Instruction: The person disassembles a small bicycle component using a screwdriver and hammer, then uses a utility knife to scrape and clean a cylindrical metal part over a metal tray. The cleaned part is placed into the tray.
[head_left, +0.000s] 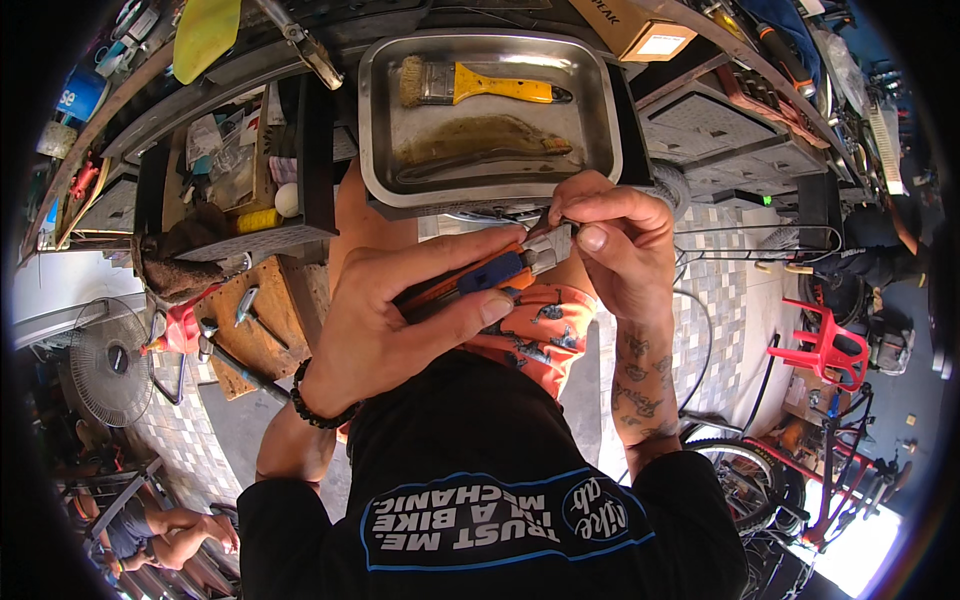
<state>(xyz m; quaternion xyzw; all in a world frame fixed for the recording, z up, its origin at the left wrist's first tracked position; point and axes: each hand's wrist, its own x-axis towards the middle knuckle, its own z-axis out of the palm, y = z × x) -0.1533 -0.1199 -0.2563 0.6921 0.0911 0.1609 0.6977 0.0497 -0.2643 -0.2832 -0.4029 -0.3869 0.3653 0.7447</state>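
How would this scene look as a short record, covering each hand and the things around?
Left hand: holds an orange-and-blue cutter-like tool
Right hand: pinches a small dark piece by the tool's metal end; its kind is unclear
Metal tray: beyond the hands, holding a yellow-handled paintbrush and a brownish puddle
Open drawer: left of the tray, with mixed small items
Left side: a hammer on a wooden surface; a fan
Right side: a red chair

The orange tool point(485, 274) has a dark blue piece point(497, 270) on its side and a shiny silver end point(546, 250). It lies slanted in the left grip point(385, 290), silver end pointing up and right. The right grip point(622, 232) pinches a tiny dark thing point(571, 228) near that end.
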